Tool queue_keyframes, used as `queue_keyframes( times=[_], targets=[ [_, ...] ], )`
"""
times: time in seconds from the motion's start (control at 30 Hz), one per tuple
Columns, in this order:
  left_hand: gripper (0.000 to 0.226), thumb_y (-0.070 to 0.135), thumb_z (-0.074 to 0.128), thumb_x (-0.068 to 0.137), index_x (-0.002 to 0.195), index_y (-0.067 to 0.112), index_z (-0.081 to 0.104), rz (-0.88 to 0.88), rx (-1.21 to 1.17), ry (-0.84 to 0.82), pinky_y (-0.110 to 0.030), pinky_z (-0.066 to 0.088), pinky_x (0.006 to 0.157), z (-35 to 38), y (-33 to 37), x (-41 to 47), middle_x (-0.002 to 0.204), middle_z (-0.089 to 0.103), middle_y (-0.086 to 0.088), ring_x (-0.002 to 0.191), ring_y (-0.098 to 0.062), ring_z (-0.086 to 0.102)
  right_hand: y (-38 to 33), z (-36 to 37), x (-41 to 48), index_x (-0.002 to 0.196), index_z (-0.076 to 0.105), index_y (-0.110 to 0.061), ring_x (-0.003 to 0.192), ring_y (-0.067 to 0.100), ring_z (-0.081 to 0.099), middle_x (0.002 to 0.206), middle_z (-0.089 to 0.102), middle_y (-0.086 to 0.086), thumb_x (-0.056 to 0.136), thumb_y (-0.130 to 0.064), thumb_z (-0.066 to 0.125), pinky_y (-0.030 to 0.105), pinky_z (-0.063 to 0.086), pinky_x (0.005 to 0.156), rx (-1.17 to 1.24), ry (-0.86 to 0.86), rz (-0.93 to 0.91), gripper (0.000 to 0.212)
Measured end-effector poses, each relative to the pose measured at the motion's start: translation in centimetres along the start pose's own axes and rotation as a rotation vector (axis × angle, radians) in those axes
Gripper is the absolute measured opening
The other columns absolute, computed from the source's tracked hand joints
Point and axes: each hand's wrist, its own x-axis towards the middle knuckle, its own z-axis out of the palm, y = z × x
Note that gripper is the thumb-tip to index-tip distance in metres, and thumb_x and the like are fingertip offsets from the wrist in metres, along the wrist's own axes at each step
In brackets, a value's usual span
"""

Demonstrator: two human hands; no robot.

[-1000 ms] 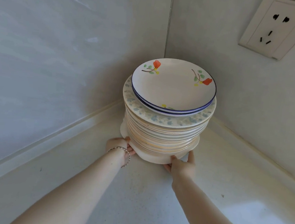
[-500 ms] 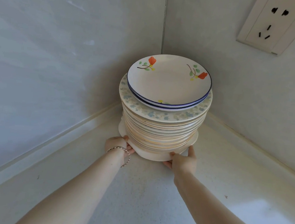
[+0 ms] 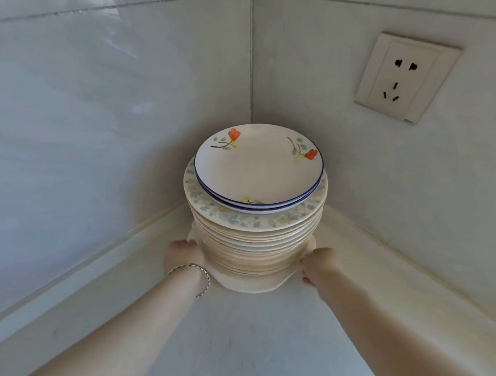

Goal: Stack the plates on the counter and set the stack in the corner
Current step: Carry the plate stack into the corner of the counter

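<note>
On the speckled tabletop (image 3: 241, 352), the stack of plates (image 3: 250, 248) is gripped at its scalloped bottom rim by the curled fingers of the left hand (image 3: 185, 256) and right hand (image 3: 319, 264). Placement in the tiled corner (image 3: 249, 104) seems nearly done (glazed ceramic, heavy, slippery), so a slow release is called for.

The stack of plates (image 3: 250, 248) fills the whole gap between the left grip (image 3: 185, 256) and the right grip (image 3: 319, 263), which clasp its bottom rim from either side. Beyond the grips the left wall (image 3: 97, 114) and the right wall (image 3: 361, 182) meet, leaving only narrow slots behind the stack. A raised kerb (image 3: 134, 238) runs along the foot of each wall, just outside either grip. On the near side of the grips the desk (image 3: 242, 337) gives open passage. A socket (image 3: 406, 77) sits high above the right grip, well apart.
</note>
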Motion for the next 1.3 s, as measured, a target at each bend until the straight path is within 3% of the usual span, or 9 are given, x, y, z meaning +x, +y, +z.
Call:
queue_keyframes(
  times=[0.07,0.17,0.27,0.4,0.67,0.8,0.9,1.2,1.3],
  targets=[
    [0.037,0.022,0.037,0.095,0.094,-0.008,0.058,0.234,-0.072,0.083,-0.036,0.041,0.084,-1.1,2.8,-1.2,0.097,0.059,-0.028,0.097,-0.038,0.053,-2.8,-2.3,-0.5,0.099,0.053,-0.015,0.095,0.025,0.051,0.089,0.055,0.007,0.090,-0.020,0.050,0.045,0.045,0.099,0.143,0.090,-0.132,0.011],
    [0.057,0.047,0.025,0.096,0.137,0.012,0.045,0.350,-0.270,-0.085,-0.032,0.031,0.110,-2.1,7.5,-3.2,0.141,0.048,0.000,0.130,-0.017,0.044,-6.3,-4.7,-1.2,0.135,0.043,-0.022,0.128,0.020,0.041,0.133,0.050,-0.001,0.094,-0.046,0.037,0.040,0.030,0.111,0.345,0.027,-0.241,0.048],
    [0.058,0.049,0.019,0.097,0.145,0.018,0.031,0.226,-0.389,-0.246,-0.022,0.032,0.094,-2.0,10.4,-4.8,0.140,0.040,0.008,0.127,-0.009,0.041,-8.8,-4.5,-2.0,0.147,0.023,-0.025,0.141,0.014,0.025,0.154,0.026,-0.007,0.094,-0.054,0.027,0.033,0.018,0.113,0.375,-0.110,-0.262,0.060],
    [0.060,0.066,0.028,0.087,0.117,0.023,0.058,0.130,-0.418,-0.293,-0.034,0.051,0.078,-1.3,10.0,-4.1,0.111,0.062,-0.001,0.096,-0.022,0.061,-10.6,-2.4,-1.9,0.132,0.049,-0.025,0.117,0.019,0.052,0.135,0.052,-0.005,0.088,-0.065,0.028,0.033,0.035,0.107,0.390,-0.229,-0.231,0.063],
    [0.071,0.065,0.025,0.083,0.136,0.022,0.046,0.320,-0.184,-0.227,-0.043,0.032,0.112,-0.8,9.0,-1.7,0.139,0.049,0.002,0.130,-0.023,0.045,-10.1,-2.6,-1.7,0.128,0.054,-0.017,0.116,0.025,0.051,0.129,0.055,0.007,0.095,-0.052,0.028,0.027,0.033,0.089,0.149,-0.181,-0.274,0.055],
    [0.045,0.041,0.038,0.092,0.085,-0.001,0.054,0.663,0.092,-0.112,-0.037,0.041,0.091,-2.4,10.0,-2.6,0.099,0.058,-0.022,0.101,-0.031,0.053,-11.2,-3.2,-2.1,0.094,0.067,-0.017,0.104,0.031,0.057,0.098,0.065,0.012,0.094,-0.046,0.034,0.034,0.043,0.087,-0.125,0.033,-0.475,0.044],
    [0.048,0.032,0.039,0.094,0.059,0.000,0.048,0.682,0.478,-0.046,-0.033,0.039,0.066,-3.1,11.0,-3.3,0.063,0.049,-0.017,0.069,-0.032,0.048,-11.8,-3.6,-2.1,0.064,0.053,-0.009,0.069,0.028,0.052,0.066,0.055,0.011,0.094,-0.034,0.041,0.029,0.038,0.057,-0.422,0.049,-0.484,0.041],
    [0.032,0.015,0.043,0.089,0.059,0.005,0.049,0.539,0.467,-0.140,-0.016,0.041,0.038,-3.6,11.4,-2.5,0.050,0.053,-0.008,0.028,-0.012,0.050,-10.6,-3.1,-2.8,0.057,0.049,-0.010,0.041,0.013,0.048,0.033,0.049,-0.005,0.091,-0.016,0.040,0.021,0.036,0.047,-0.352,0.029,-0.441,0.036],
    [0.037,0.024,0.043,0.091,0.063,0.003,0.053,0.565,0.507,-0.127,-0.027,0.053,0.057,-3.4,11.0,-2.9,0.056,0.058,-0.014,0.044,-0.022,0.058,-10.5,-3.0,-2.9,0.064,0.053,-0.013,0.033,0.007,0.050,0.030,0.049,-0.007,0.094,-0.023,0.039,0.020,0.038,0.047,-0.336,0.012,-0.421,0.035]
  ],
)
